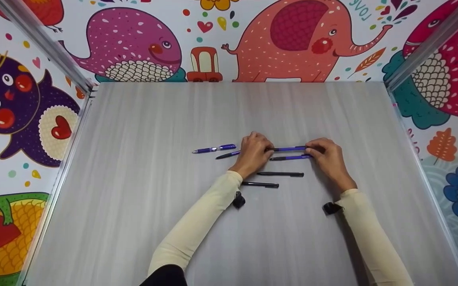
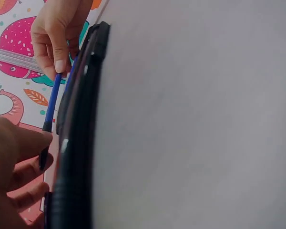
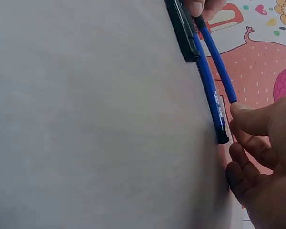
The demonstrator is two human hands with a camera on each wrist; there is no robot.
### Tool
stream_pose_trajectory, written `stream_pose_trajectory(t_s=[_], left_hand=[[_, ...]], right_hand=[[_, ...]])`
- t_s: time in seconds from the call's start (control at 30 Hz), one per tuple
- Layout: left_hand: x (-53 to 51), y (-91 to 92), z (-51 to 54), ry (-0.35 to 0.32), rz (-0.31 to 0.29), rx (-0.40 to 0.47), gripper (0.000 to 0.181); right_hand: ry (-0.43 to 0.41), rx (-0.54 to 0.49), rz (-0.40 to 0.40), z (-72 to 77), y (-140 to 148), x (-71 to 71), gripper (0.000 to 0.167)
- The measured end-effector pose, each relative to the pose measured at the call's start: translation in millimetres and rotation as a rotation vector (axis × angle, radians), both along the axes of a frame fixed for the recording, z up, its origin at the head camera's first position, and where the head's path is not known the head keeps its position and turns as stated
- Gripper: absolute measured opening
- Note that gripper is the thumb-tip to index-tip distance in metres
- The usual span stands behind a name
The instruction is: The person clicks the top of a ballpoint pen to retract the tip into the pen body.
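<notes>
Both hands hold one blue pen (image 1: 290, 149) by its opposite ends. My left hand (image 1: 254, 150) pinches its black grip end between thumb and fingers, as the left wrist view also shows on the pen (image 2: 52, 105). At the other end, the thumb and fingertips of my right hand (image 1: 328, 157) pinch the blue barrel (image 3: 220, 64). Just nearer to me lies a second blue pen (image 1: 291, 157), close beneath the right fingers. A dark-tipped blue pen (image 1: 227, 155) lies left of the left hand, which hides its far end.
Another blue pen (image 1: 214, 149) lies farther left. Two black pens, one (image 1: 280, 174) and a nearer one (image 1: 261, 184) partly behind the left wrist, lie on the grey table (image 1: 133, 178). Cartoon-printed walls (image 1: 209, 39) border the table's back and sides.
</notes>
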State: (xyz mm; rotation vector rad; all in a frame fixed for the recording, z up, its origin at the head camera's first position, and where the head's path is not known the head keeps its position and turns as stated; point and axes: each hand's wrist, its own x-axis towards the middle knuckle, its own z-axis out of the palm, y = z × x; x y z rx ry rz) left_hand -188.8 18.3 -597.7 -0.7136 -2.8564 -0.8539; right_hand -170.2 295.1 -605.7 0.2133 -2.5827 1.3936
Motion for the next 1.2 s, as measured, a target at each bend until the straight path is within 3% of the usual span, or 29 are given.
stream_pose_trajectory(t_s=[0.37,0.7,0.97,1.2], left_hand=[[-2.9,3.3,-2.8,0.002,-0.003,-0.026,0.017],[-4.9,5.1,-6.7,0.047,-0.027,-0.025,0.017],[-2.2,-4.3,-0.7,-0.002,-0.04,0.014,0.02],[5.7,-20.7,6.2,0.04,-0.017,0.089,0.019]], right_hand=[[-0.052,0.032,-0.024,-2.1,2.2,-1.7,0.011],[-0.057,0.056,-0.046,-0.4,-1.7,-3.0,0.01],[-0.083,0.034,-0.042,3.0,-3.3,-1.5,0.012],[-0.082,-0.007,-0.044,10.4,-6.6,7.2,0.015]])
